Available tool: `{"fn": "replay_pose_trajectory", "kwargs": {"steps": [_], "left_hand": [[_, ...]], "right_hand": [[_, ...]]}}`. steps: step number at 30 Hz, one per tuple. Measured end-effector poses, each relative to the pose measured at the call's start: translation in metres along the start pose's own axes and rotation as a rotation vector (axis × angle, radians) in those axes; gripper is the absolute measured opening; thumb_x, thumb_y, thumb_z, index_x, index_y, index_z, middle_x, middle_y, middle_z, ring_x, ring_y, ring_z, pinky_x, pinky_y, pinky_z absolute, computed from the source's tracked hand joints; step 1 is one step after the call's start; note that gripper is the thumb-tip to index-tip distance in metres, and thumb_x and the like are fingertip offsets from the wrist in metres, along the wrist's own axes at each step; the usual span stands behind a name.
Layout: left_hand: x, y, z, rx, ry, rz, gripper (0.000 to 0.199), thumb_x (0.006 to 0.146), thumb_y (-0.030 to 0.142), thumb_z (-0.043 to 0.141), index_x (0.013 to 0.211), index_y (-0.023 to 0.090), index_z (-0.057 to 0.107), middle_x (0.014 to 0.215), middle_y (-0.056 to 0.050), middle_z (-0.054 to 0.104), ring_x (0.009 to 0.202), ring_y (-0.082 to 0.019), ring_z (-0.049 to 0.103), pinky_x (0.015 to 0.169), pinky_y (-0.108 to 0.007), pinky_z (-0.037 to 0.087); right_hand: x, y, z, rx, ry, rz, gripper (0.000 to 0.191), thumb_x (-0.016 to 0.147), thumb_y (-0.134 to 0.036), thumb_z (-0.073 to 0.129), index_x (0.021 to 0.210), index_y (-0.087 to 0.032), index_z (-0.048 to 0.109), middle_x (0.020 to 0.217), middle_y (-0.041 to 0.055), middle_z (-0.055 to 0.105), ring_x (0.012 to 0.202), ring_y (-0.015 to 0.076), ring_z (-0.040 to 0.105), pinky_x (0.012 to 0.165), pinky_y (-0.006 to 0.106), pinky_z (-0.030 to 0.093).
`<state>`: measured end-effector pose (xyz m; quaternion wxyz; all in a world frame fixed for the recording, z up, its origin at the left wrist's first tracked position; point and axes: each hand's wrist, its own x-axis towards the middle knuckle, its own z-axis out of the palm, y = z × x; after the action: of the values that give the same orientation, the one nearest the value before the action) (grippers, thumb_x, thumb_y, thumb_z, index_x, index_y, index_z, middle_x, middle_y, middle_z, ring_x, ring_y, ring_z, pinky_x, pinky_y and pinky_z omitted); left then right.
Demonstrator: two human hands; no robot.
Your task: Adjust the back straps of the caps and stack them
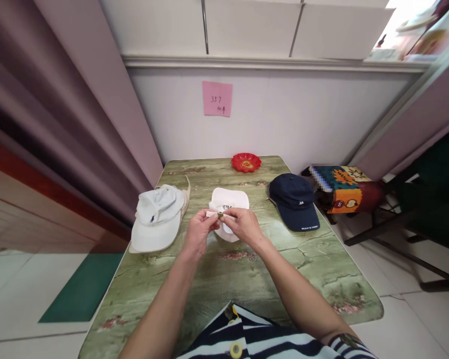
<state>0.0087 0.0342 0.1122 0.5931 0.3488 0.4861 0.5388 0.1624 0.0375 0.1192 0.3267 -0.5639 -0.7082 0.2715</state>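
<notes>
A pale cap point(230, 196) with dark lettering lies at the middle of the table, its brim toward the wall. My left hand point(199, 232) pinches the white back strap point(211, 214) of this cap between thumb and fingers. On the other side of a small metal-looking buckle point(220, 215), my right hand point(246, 227) also has its fingers closed on the strap. Both hands hide much of the cap's crown. Left of them rests a white cap point(157, 212) with a small dark logo. A navy cap point(294, 199) sits to the right, brim toward me.
Near the wall stands a red scalloped dish point(246, 162) on the green wood-patterned table point(243, 284). A pink note point(217, 98) is stuck to the wall. Past the table's right edge are a stool with a colourful cover point(346, 192) and a dark chair point(430, 199). Curtains hang at both sides.
</notes>
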Motion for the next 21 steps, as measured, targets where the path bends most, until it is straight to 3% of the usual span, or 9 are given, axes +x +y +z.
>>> {"fn": "replay_pose_trajectory", "kwargs": {"steps": [7, 12, 21], "left_hand": [[-0.003, -0.006, 0.002, 0.005, -0.018, 0.032, 0.038, 0.058, 0.036, 0.085, 0.082, 0.014, 0.065, 0.066, 0.001, 0.065, 0.057, -0.011, 0.058, 0.061, -0.025, 0.048], [-0.002, -0.008, -0.004, 0.013, 0.092, 0.08, 0.038, 0.055, 0.038, 0.087, 0.077, 0.013, 0.067, 0.065, 0.002, 0.064, 0.056, -0.01, 0.057, 0.064, -0.026, 0.048], [0.0, -0.011, -0.006, -0.029, 0.061, 0.014, 0.045, 0.051, 0.039, 0.089, 0.078, 0.012, 0.067, 0.074, -0.003, 0.069, 0.063, -0.014, 0.064, 0.073, -0.032, 0.052]], "right_hand": [[-0.003, 0.002, 0.002, 0.028, 0.034, -0.013, 0.018, 0.086, -0.035, 0.064, 0.093, -0.026, 0.077, 0.086, -0.0009, 0.077, 0.074, 0.016, 0.067, 0.064, 0.024, 0.04], [-0.004, 0.008, -0.001, 0.073, 0.03, -0.015, 0.016, 0.085, -0.032, 0.063, 0.092, -0.026, 0.076, 0.091, -0.001, 0.077, 0.076, 0.0164, 0.068, 0.068, 0.024, 0.043], [0.003, 0.018, -0.002, 0.006, 0.029, -0.085, 0.02, 0.087, -0.025, 0.059, 0.099, -0.026, 0.075, 0.099, 0.0013, 0.076, 0.085, 0.0172, 0.067, 0.077, 0.027, 0.045]]}}
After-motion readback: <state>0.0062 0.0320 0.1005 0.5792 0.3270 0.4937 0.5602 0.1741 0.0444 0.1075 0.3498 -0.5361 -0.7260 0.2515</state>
